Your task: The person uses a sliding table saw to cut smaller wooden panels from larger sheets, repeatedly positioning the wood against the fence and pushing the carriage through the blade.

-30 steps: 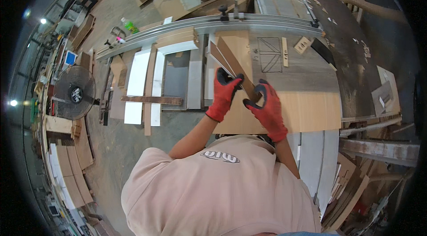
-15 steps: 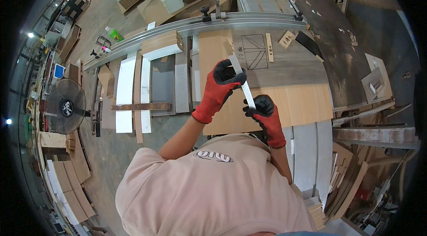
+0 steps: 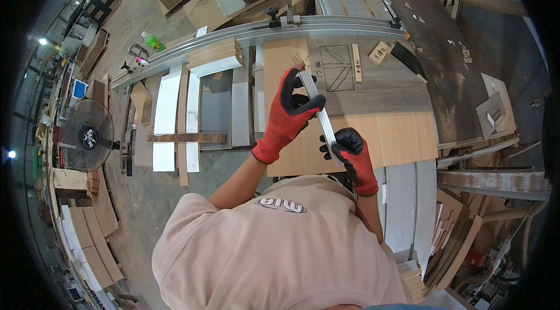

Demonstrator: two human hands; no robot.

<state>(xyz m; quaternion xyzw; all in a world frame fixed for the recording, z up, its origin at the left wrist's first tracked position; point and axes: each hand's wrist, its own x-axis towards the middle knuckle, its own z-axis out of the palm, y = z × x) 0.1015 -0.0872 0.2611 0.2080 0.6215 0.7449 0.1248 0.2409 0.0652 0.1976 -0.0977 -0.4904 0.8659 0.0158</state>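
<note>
A thin bundle of white strips (image 3: 326, 127) is held slantwise in front of my chest, its far end tipped to the left. My left hand (image 3: 287, 112), in a red glove with black palm and fingers, grips the far part of the bundle, thumb across it and fingers on the other side. At the near end my right hand (image 3: 356, 155), gloved the same way, has its fingers curled around the strips. Below lies a light wood-coloured board (image 3: 385, 135) beside a grey panel (image 3: 373, 97) with a line drawing on it.
A metal guide rail (image 3: 251, 32) crosses beyond the boards. White and brown boards (image 3: 166, 117) lie at left, a short brown bar (image 3: 185, 138) across them. A stand fan (image 3: 87, 135) is farther left. Small wood pieces (image 3: 379, 52) sit on the panel.
The strips have slid slightly toward me through the hands. My left fingers have stretched up along their far end. The right hand stays near the other end.
</note>
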